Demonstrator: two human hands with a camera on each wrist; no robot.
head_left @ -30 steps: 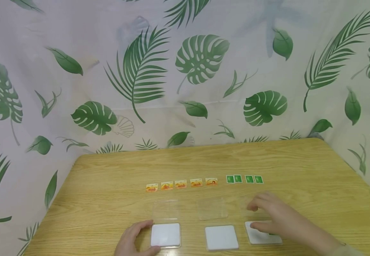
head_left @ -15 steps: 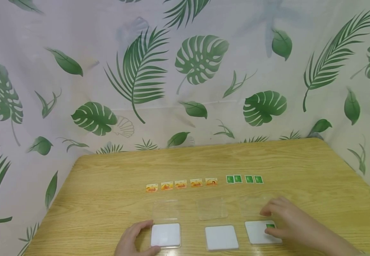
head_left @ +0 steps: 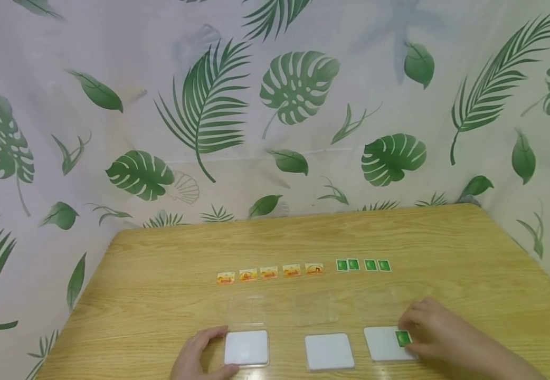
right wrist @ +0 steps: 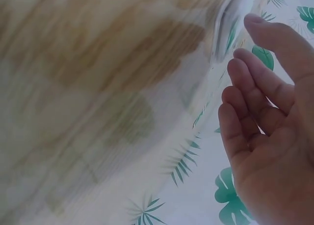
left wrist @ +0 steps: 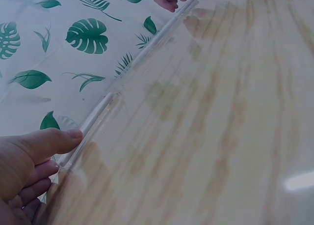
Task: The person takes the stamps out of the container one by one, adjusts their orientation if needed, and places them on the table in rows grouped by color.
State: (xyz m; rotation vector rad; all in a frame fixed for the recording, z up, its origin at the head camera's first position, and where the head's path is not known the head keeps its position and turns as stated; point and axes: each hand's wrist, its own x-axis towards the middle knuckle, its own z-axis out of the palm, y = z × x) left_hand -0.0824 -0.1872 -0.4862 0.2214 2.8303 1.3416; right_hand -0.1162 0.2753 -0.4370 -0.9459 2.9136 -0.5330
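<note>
My left hand (head_left: pixel 199 356) is around the left end of a shallow clear plastic case (head_left: pixel 246 348) with a white card inside, index finger at its back corner and thumb at its front corner. In the left wrist view my thumb lies against the case's clear edge (left wrist: pixel 93 118). At the right, a similar case (head_left: pixel 380 344) has a small green stamp (head_left: pixel 402 338) on its white face. My right hand (head_left: pixel 434 330) is beside that case's right end, thumb tip by the stamp. The right wrist view shows the right fingers (right wrist: pixel 240 72) loosely extended.
A third white-filled case (head_left: pixel 329 352) lies between the two. Behind the cases lie clear covers (head_left: pixel 316 309). Farther back are a row of yellow-orange stamps (head_left: pixel 269 273) and several green stamps (head_left: pixel 371 265). A leaf-patterned curtain (head_left: pixel 275 116) hangs behind the wooden table (head_left: pixel 161 274).
My right hand has shifted right and toward me, from over the right case to its right end, uncovering the green stamp. The left hand has stayed on its case.
</note>
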